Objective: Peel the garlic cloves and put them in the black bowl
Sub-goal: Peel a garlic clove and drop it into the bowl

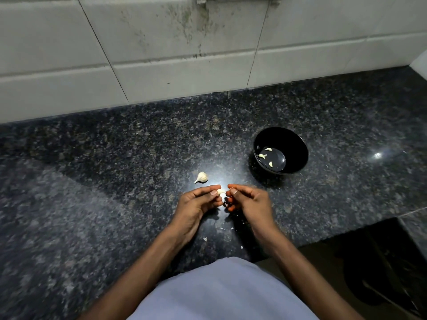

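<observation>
A small white garlic clove (221, 192) is pinched between the thumb and fingers of my left hand (198, 203). My right hand (247, 199) meets it from the right, its fingertips pinching the clove's skin. Both hands hover just above the dark granite counter (115, 169). A partial garlic bulb (201, 177) lies on the counter just beyond my left hand. The black bowl (298, 144) stands to the upper right of my hands and holds three peeled cloves (268, 156).
Small white bits of garlic skin (204, 239) lie on the counter under my wrists. A tiled wall (184, 54) runs along the back. The counter's front edge drops off at the lower right to a dark floor area (381, 262).
</observation>
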